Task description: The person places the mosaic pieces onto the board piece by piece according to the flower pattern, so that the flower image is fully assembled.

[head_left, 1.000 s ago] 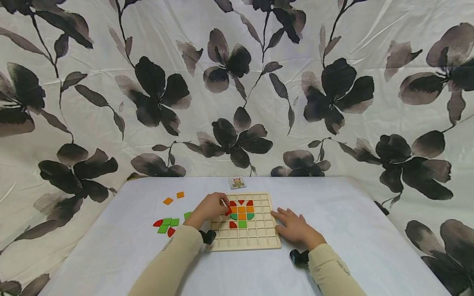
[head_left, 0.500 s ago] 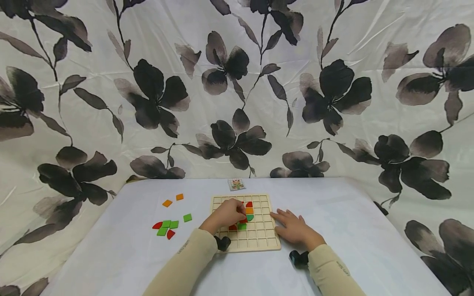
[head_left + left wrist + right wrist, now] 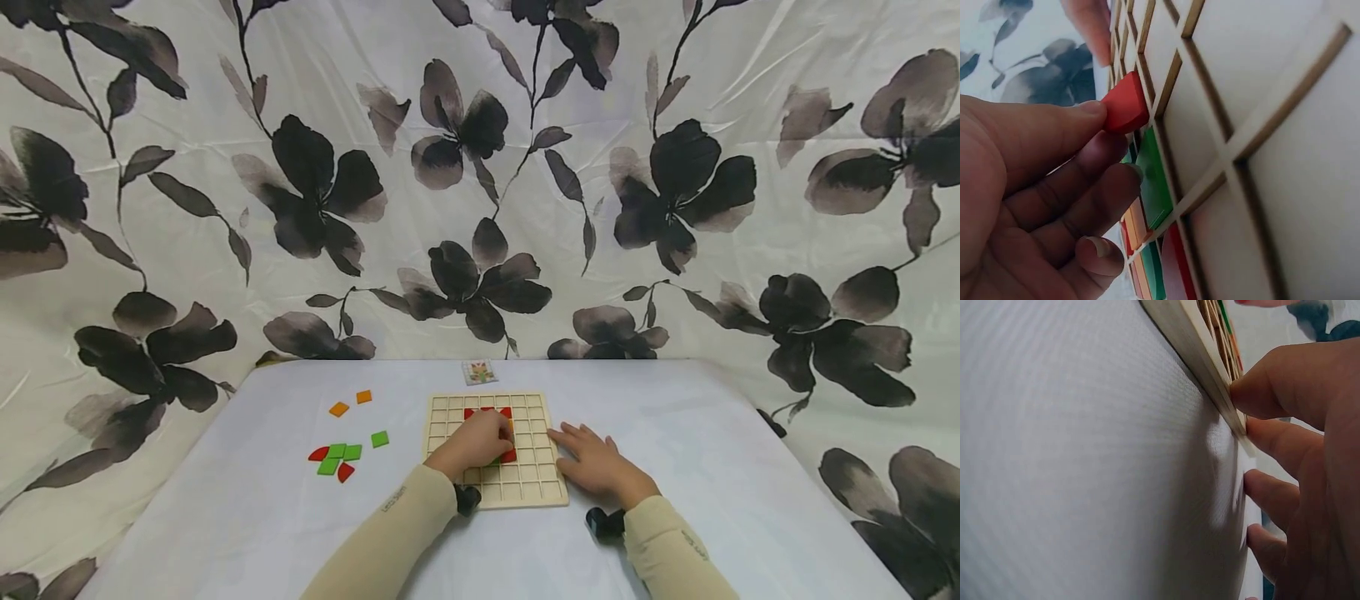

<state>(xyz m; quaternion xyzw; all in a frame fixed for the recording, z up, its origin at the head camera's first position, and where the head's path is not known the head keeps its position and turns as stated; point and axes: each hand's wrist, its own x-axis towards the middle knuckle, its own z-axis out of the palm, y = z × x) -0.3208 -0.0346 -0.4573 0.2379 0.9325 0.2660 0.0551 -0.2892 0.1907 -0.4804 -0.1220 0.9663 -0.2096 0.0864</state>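
A wooden grid board (image 3: pixel 528 483) lies on the table, with coloured tiles set in its middle cells. Over it, my left hand (image 3: pixel 474 440) pinches a red tile with a curved edge (image 3: pixel 1126 105) between thumb and fingers. That tile is close above a cell beside a seated green square tile (image 3: pixel 1155 178), and contact with the board is hard to tell. The hand hides most of the set tiles in the head view; a red tile (image 3: pixel 506 412) shows beyond it. My right hand (image 3: pixel 594 460) rests at the board's right edge, thumb and fingertip touching its side, fingers extended.
Left of the board lie loose green square tiles (image 3: pixel 352 452), two red tiles (image 3: pixel 346 472) and two orange square tiles (image 3: pixel 363 397). A small pattern card (image 3: pixel 479 372) lies behind the board. A floral cloth (image 3: pixel 480 167) hangs beyond the table (image 3: pixel 675 417).
My left hand has moved right across the board with the red tile, from the left of the set tiles to their near right side. My right hand stays at the board's edge.
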